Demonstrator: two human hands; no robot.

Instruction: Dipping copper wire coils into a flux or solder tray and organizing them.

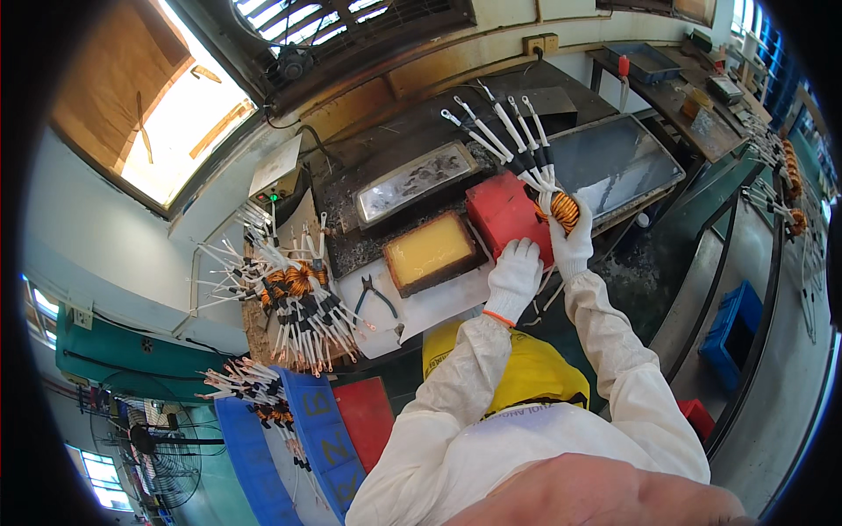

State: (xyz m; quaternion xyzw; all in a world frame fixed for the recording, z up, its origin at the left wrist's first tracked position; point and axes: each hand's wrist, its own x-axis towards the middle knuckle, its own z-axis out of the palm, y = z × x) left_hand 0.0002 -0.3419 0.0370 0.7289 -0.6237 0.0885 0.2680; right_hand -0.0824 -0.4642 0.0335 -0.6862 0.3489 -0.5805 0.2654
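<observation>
A copper-wound ring coil (561, 209) is in my gloved right hand (572, 244), whose fingers close around its side. Its white leads (517, 127) fan up and away, with black sleeves near the coil and metal ring lugs at the tips. A red block-shaped box (507, 215) stands just left of the coil. My gloved left hand (516, 273) grips the box's near edge with bent fingers. A few thin white leads hang below, between my hands. Left of the box lies a rectangular pan of yellow, waxy-looking material (430, 252); behind that is a trough with a silvery, dark-flecked surface (417, 184).
Many finished-looking coils with leads (298, 289) are heaped at the left, beside green-handled pliers (375, 298). Blue bins (320, 430) stand lower left. A dark flat panel (614, 167) lies right of the box. Metal shelving (702, 289) runs along the right. A fan (153, 438) stands far left.
</observation>
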